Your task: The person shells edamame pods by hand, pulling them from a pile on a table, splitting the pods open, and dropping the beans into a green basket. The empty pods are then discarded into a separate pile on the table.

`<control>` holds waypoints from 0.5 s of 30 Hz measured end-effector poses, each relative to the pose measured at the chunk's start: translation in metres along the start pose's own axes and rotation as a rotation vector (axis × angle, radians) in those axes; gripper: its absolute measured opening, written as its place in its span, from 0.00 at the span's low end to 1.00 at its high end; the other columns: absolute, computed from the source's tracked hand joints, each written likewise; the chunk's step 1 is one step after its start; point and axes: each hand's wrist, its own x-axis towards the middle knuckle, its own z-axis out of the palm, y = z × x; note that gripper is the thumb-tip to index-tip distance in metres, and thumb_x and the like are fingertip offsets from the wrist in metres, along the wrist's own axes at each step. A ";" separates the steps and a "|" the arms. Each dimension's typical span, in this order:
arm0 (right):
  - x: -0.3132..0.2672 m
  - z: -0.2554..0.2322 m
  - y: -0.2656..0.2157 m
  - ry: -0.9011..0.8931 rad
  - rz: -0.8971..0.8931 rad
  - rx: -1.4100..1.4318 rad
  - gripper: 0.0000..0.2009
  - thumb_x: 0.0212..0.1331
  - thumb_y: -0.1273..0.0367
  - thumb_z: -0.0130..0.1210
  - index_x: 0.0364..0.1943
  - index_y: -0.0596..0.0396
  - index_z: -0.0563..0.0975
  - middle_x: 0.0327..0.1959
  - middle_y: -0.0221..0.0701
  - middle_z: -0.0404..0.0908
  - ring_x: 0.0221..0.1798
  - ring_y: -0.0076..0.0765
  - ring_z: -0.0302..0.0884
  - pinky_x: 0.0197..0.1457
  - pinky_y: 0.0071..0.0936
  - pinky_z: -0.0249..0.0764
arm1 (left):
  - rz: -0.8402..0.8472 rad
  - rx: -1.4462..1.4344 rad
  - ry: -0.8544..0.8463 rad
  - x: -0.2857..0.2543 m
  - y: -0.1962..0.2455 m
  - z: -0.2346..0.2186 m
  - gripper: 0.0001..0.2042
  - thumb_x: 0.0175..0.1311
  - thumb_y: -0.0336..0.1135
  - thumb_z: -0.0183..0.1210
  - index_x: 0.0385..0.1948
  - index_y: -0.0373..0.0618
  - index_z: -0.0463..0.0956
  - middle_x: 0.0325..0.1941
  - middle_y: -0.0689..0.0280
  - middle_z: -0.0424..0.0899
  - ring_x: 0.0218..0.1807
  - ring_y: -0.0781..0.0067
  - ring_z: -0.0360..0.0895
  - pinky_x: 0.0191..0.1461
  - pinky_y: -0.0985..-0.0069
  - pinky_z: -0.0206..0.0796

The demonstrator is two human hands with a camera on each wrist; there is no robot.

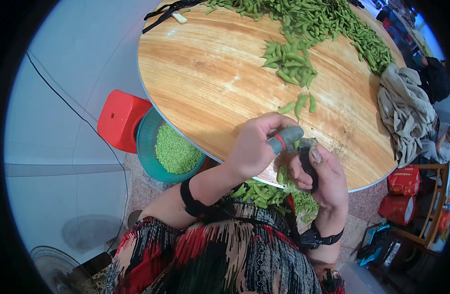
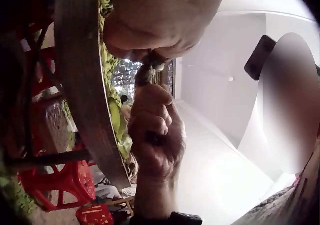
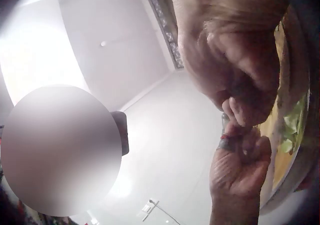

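Note:
Over the near edge of the round wooden table, my two hands meet at the fingertips. My left hand [image 1: 249, 147], its thumb in a grey cover [image 1: 291, 134] with a red band, pinches a green soybean pod [image 1: 297, 144] that is mostly hidden. From the right, my right hand [image 1: 330, 174] pinches at the pod's other end with thumb and forefinger, its other fingers curled; a dark cover [image 1: 308, 169] wraps one finger. Another pod [image 1: 282, 175] shows just below the hands. A few loose pods [image 1: 301, 104] lie on the table beyond them.
A large heap of pods [image 1: 313, 19] covers the far part of the table [image 1: 200, 73]. More pods [image 1: 264, 193] lie at my lap. Left of the table, a teal basket [image 1: 146, 152] holds shelled beans beside a red stool [image 1: 119, 120]. A grey cloth [image 1: 406, 108] drapes the right edge.

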 end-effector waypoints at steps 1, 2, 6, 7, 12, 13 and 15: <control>0.002 0.002 0.000 0.000 0.003 -0.001 0.12 0.66 0.63 0.41 0.35 0.59 0.70 0.16 0.22 0.66 0.15 0.14 0.52 0.17 0.15 0.50 | 0.014 0.053 0.008 0.000 0.001 -0.001 0.07 0.59 0.31 0.56 0.35 0.37 0.75 0.28 0.70 0.77 0.31 0.85 0.71 0.34 0.86 0.63; 0.003 0.006 -0.001 0.064 0.010 -0.033 0.12 0.66 0.64 0.41 0.36 0.60 0.70 0.17 0.23 0.66 0.15 0.14 0.51 0.17 0.14 0.48 | 0.027 0.106 0.017 -0.001 0.002 -0.002 0.07 0.60 0.30 0.55 0.34 0.36 0.75 0.29 0.69 0.77 0.32 0.83 0.73 0.36 0.84 0.65; 0.010 0.009 -0.001 0.119 0.043 0.030 0.10 0.65 0.67 0.41 0.39 0.60 0.69 0.18 0.25 0.66 0.13 0.12 0.50 0.15 0.11 0.46 | 0.015 0.130 -0.026 0.000 0.001 -0.009 0.05 0.59 0.28 0.55 0.34 0.37 0.76 0.30 0.68 0.76 0.32 0.81 0.73 0.36 0.81 0.65; 0.010 0.009 -0.001 0.119 0.046 0.029 0.10 0.65 0.67 0.41 0.39 0.60 0.69 0.18 0.25 0.66 0.13 0.12 0.50 0.15 0.11 0.46 | 0.039 0.105 -0.084 0.000 0.005 -0.009 0.05 0.59 0.28 0.55 0.33 0.38 0.76 0.29 0.68 0.76 0.32 0.80 0.73 0.36 0.81 0.65; 0.011 0.006 0.004 -0.049 0.136 0.398 0.08 0.64 0.70 0.41 0.42 0.59 0.68 0.18 0.28 0.67 0.12 0.12 0.50 0.13 0.10 0.47 | 0.285 0.065 -0.290 0.010 -0.005 -0.020 0.04 0.57 0.28 0.56 0.31 0.40 0.78 0.26 0.69 0.73 0.31 0.82 0.71 0.35 0.83 0.63; 0.011 0.006 0.004 -0.048 0.139 0.398 0.08 0.64 0.70 0.41 0.42 0.59 0.68 0.18 0.28 0.67 0.12 0.12 0.50 0.13 0.10 0.47 | 0.297 0.054 -0.320 0.011 -0.008 -0.021 0.05 0.57 0.29 0.57 0.32 0.40 0.77 0.27 0.70 0.73 0.31 0.83 0.70 0.35 0.84 0.62; 0.011 0.008 0.004 -0.003 0.125 0.386 0.08 0.64 0.70 0.42 0.41 0.59 0.69 0.18 0.26 0.68 0.13 0.12 0.52 0.14 0.10 0.49 | 0.309 0.043 -0.350 0.011 -0.008 -0.022 0.05 0.57 0.30 0.58 0.33 0.40 0.77 0.27 0.70 0.73 0.31 0.84 0.70 0.34 0.85 0.61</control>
